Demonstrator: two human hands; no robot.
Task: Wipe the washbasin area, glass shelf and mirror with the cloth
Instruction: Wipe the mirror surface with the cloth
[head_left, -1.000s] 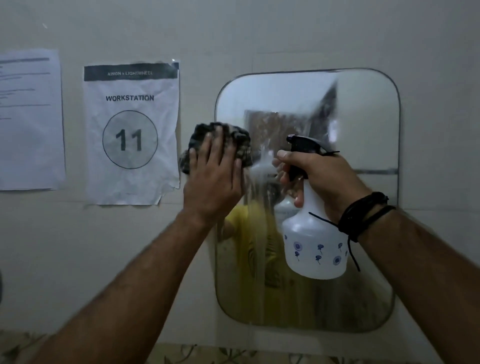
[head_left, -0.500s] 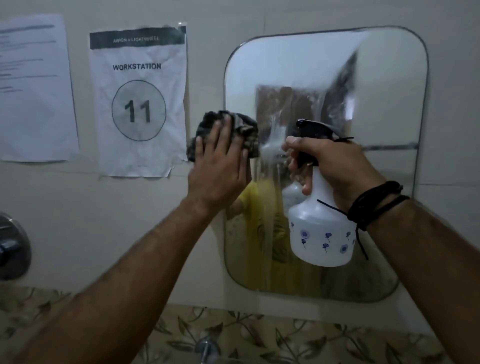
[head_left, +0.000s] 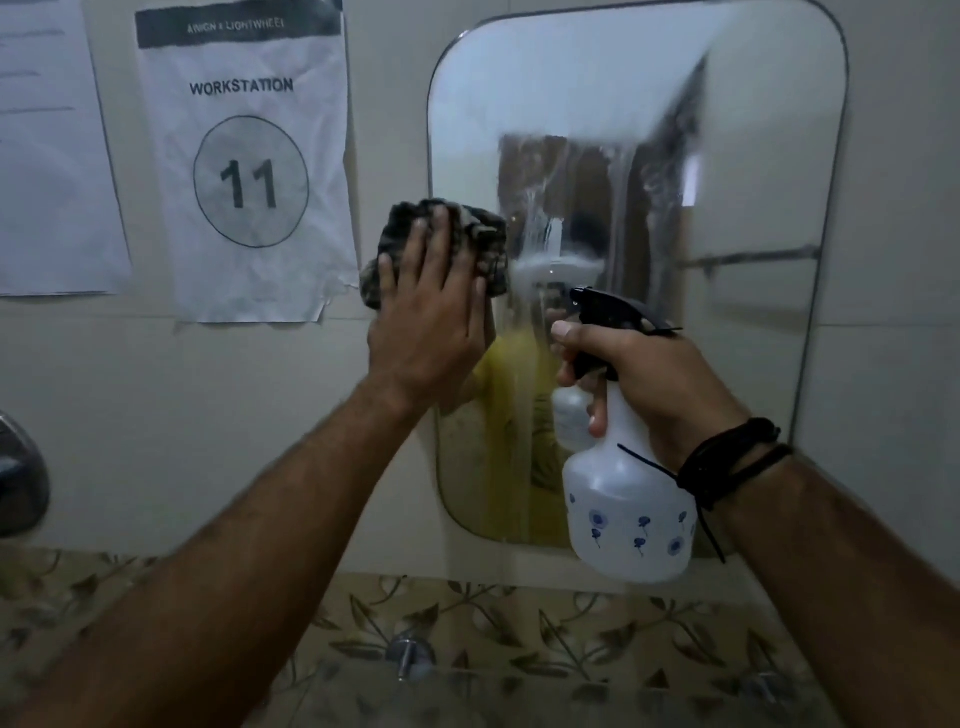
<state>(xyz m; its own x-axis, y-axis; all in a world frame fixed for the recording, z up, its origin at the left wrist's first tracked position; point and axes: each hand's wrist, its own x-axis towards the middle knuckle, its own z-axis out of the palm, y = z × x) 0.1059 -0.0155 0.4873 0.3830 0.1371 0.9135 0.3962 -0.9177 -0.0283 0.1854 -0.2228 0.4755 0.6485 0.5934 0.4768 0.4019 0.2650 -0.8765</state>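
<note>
Up at the left edge of the wall mirror, the dark cloth lies flat under the left hand, fingers straight and pressing. Beside it, the right hand grips a white spray bottle by the neck, in front of the streaked glass; a "WORKSTATION 11" sheet hangs left.

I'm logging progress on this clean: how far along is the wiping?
Done: nothing shows finished. In hand: the mirror carries wet streaks; the left hand presses the cloth at its left edge, and the right hand grips the spray bottle. Left: most of the mirror; basin and shelf are out of view.
</note>
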